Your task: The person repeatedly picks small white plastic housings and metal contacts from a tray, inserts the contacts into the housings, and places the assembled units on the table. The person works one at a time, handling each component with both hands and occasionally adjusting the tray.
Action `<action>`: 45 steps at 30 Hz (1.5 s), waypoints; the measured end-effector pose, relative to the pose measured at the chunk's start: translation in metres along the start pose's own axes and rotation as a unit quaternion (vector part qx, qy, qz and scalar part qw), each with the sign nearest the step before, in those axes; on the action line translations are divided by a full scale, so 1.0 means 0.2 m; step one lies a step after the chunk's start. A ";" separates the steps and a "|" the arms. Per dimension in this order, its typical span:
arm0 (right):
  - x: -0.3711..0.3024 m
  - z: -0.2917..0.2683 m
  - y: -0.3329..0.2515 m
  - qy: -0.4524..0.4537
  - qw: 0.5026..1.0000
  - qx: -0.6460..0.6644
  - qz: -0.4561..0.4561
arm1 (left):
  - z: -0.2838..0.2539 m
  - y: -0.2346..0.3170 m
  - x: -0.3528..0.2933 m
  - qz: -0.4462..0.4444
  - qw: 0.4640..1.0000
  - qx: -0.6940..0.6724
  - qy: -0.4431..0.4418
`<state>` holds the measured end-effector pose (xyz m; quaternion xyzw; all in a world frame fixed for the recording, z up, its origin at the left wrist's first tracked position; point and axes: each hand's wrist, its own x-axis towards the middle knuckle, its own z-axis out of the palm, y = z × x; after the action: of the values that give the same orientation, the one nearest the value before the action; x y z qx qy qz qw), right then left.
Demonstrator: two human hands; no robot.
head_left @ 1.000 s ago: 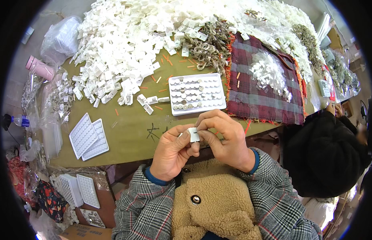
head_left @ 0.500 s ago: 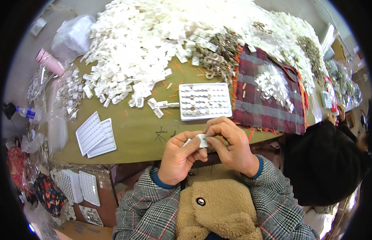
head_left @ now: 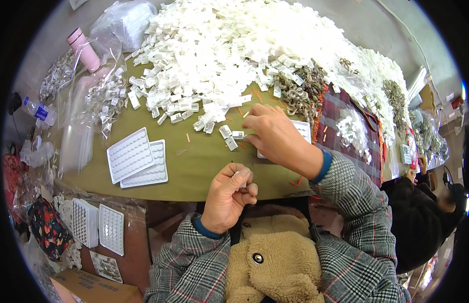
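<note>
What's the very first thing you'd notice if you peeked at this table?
The huge heap of small white plastic pieces covering the far side of the green table. Nearer, the right hand reaches out to a few loose white pieces at the heap's edge, while the left hand pinches a small white piece near the table's front edge. Two white dimpled trays lie to the left.

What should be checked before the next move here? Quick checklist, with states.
1. Left hand holds a small white piece pinched at the fingertips: ok.
2. Right hand reaches the loose clips on the table: ok.
3. Right hand has a clip gripped: cannot tell, fingertips hide it.
4. Tray under the right hand is in reach: ok; its fill: cannot tell.
5. Spare trays lie left, clear of both hands: ok.
</note>
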<state>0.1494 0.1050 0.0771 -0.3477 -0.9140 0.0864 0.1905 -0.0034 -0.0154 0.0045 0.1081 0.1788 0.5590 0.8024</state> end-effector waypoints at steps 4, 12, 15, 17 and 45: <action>0.08 0.08 0.03 -0.046 0.997 -0.067 -0.003 | -0.04 0.04 0.00 -0.008 0.996 0.069 0.048; -0.07 0.06 0.01 0.010 0.988 0.094 -0.123 | -0.03 0.11 0.03 -0.020 0.999 0.023 0.033; -0.18 0.00 -0.06 -0.059 0.977 0.162 -0.123 | -0.01 0.14 0.04 -0.045 0.998 0.020 -0.041; -0.25 -0.07 -0.08 -0.081 0.972 0.184 -0.124 | 0.00 0.16 0.05 -0.116 0.980 0.154 -0.044; 0.28 0.09 0.91 -0.013 0.960 -0.255 -0.119 | -0.05 0.01 0.17 -0.152 0.980 0.005 -0.126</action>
<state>0.2138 0.2771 0.0233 -0.2724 -0.9429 -0.1678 0.0926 0.0005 0.0177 -0.0099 0.1540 0.0932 0.4115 0.8935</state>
